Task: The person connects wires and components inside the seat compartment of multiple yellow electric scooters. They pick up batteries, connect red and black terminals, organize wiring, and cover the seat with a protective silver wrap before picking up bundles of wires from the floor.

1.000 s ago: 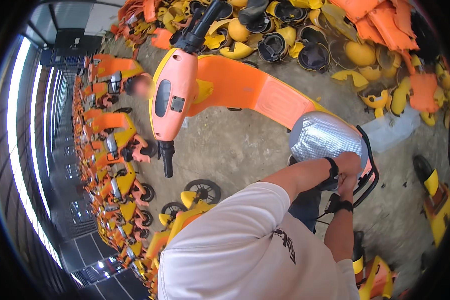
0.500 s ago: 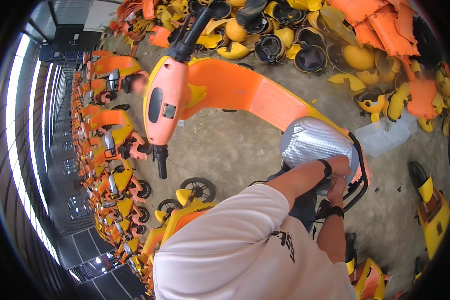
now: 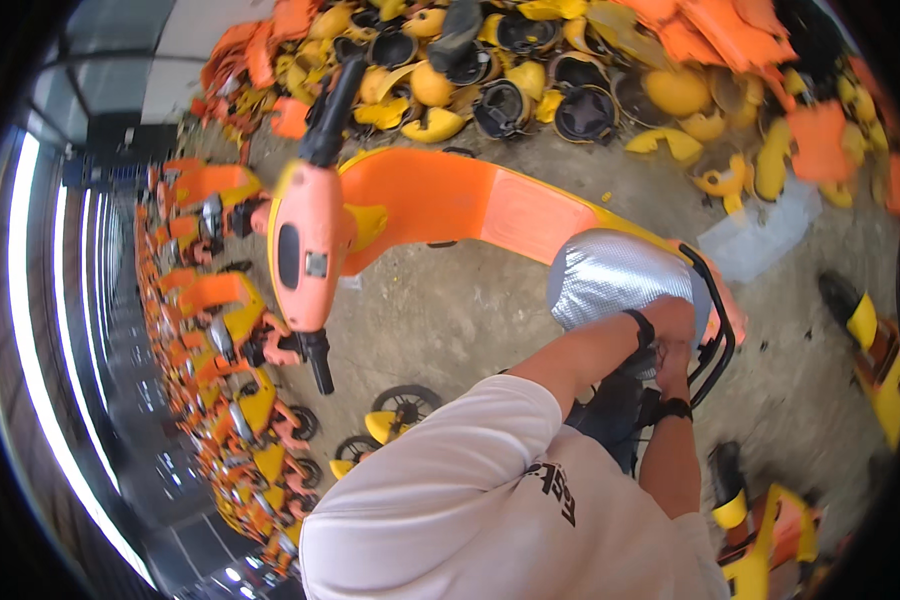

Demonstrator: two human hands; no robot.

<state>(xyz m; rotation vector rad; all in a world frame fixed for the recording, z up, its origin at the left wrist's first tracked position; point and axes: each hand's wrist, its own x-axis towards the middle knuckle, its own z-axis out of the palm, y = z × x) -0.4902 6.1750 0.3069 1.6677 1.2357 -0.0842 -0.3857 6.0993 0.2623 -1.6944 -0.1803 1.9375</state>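
Take hold of the silver seat cover (image 3: 607,276), right of the frame's centre and probably light, soft and slippery, by its lower-right rim, near left hand (image 3: 672,320) and right hand (image 3: 673,362), close together, though cannot tell whether pinching anything.

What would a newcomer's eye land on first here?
First, the large orange-and-yellow scooter slanting across the middle, with a shiny silver seat cover toward its rear, right of center. Next, the heap of yellow helmets and orange panels along the top of the picture. Then the long line of similar scooters down the left side.
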